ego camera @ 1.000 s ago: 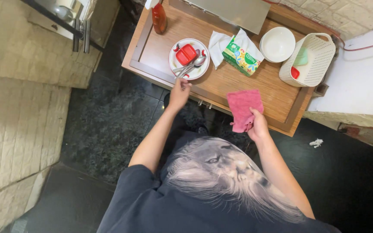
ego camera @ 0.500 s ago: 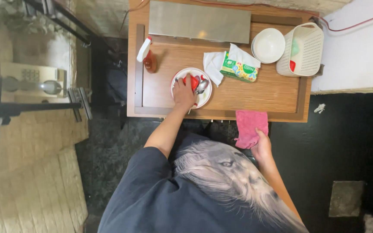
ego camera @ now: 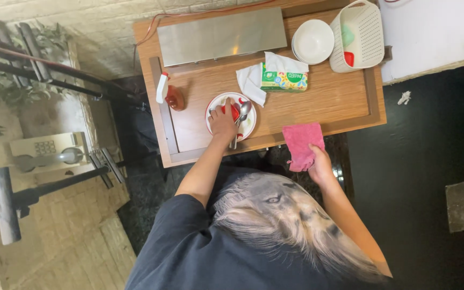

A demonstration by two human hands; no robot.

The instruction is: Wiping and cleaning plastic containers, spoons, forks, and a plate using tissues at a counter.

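Hands have shifted over the last second. Left hand (ego camera: 224, 119) was short of the plate (ego camera: 249, 128) a second ago, reached its rim half a second ago, and now lies flat over the plate's left half, fingers spread on the red item (ego camera: 234, 111) there. Grip on that side: pressing down or closing, can't tell if it has actually clamped the red item. Spoon (ego camera: 241, 115) lies on the plate just right of the fingers, handle running off the near rim.

Right hand (ego camera: 320, 166) is clenched on the lower edge of the pink cloth (ego camera: 302, 144). Cloth lay fully on the wood a second ago; now its top half lies on the near edge of the tabletop (ego camera: 328, 102) and the rest hangs over the front. So it has been dragged toward the body, not lifted clear.

Read: plate side is where the work is now, cloth side is parked.

Nothing else looks moved; the changed framing is the camera turning. Red spray bottle (ego camera: 172, 96) is left of the plate, green tissue pack (ego camera: 283, 79) and loose tissue (ego camera: 251, 81) behind it, white bowl (ego camera: 312, 42) and white basket (ego camera: 356, 36) at the far right corner, metal sheet (ego camera: 221, 36) along the back.
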